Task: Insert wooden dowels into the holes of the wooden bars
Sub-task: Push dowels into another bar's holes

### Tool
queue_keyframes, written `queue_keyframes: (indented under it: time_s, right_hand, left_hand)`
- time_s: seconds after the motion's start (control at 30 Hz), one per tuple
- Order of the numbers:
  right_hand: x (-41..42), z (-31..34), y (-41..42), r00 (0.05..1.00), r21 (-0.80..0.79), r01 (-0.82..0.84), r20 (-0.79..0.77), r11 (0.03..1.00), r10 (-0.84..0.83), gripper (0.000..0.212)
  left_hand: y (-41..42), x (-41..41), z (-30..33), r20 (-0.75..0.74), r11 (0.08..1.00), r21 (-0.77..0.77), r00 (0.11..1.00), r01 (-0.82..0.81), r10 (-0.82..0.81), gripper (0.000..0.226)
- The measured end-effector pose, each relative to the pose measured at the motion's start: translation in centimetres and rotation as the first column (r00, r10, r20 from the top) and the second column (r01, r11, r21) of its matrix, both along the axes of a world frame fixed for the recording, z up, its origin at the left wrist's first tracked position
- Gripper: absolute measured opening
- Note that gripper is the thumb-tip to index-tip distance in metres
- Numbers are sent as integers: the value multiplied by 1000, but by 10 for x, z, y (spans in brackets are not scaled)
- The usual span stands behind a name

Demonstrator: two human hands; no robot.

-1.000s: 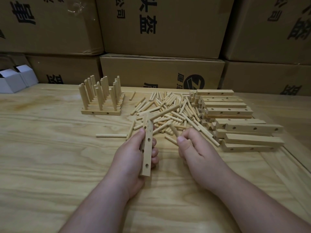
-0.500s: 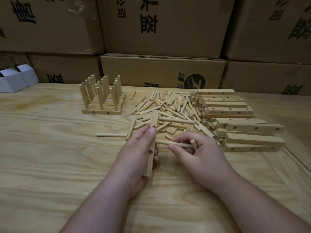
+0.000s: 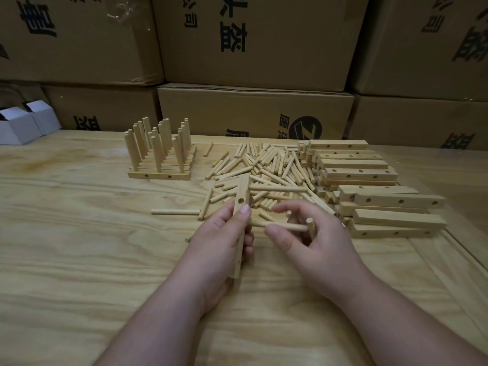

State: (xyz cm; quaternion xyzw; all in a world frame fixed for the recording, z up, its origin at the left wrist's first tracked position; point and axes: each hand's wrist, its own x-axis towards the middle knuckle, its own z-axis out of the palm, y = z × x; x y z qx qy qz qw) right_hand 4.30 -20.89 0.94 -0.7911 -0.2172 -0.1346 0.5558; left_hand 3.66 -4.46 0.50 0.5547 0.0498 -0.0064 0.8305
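Note:
My left hand grips a wooden bar that points away from me, with a hole showing just above my thumb. My right hand pinches a wooden dowel lying sideways, its left end at the bar's side. A second dowel stands upright between the fingers of that hand. Behind both hands lies a loose pile of dowels. A stack of drilled bars sits to the right. Finished bars with upright dowels stand at the back left.
The wooden table carries a single stray dowel left of my hands. Cardboard boxes wall off the back edge. Two small white boxes sit at the far left.
My right hand picked dowels out of the pile and brought one sideways to the bar. My left hand tilted the bar slightly and kept its grip.

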Motion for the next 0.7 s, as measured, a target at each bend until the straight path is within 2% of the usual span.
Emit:
queue_keyframes:
  time_s: [0.07,0.13,0.23,0.4,0.5,0.6,0.67,0.7]
  right_hand:
    - [1,-1,-4,999,73,-40,16,997,39,27]
    - [3,-1,-5,998,190,-56,0,980,57,22]
    - [7,-2,-5,996,306,86,-58,948,-71,15]
    - [8,-1,-1,986,254,165,-30,953,-163,15]
    - [11,-2,-2,975,143,208,54,968,-218,29]
    - [11,-2,-1,980,31,192,38,981,-193,35]
    - [8,-1,2,980,-57,176,103,983,-169,35]
    - [5,0,3,977,-53,166,141,985,-158,38]
  left_hand:
    - [0,1,2,-39,997,-57,998,-44,42,25]
    - [2,3,4,-82,988,-142,995,-66,55,30]
    - [5,3,6,-118,971,-234,993,-54,26,32]
    - [6,3,6,-129,959,-278,991,-55,20,34]
    - [7,4,6,-131,953,-298,991,-63,25,41]
    - [6,4,6,-137,945,-318,990,-74,32,44]
    - [6,4,6,-136,942,-326,990,-80,37,45]
    - [6,5,6,-136,941,-329,990,-82,39,46]
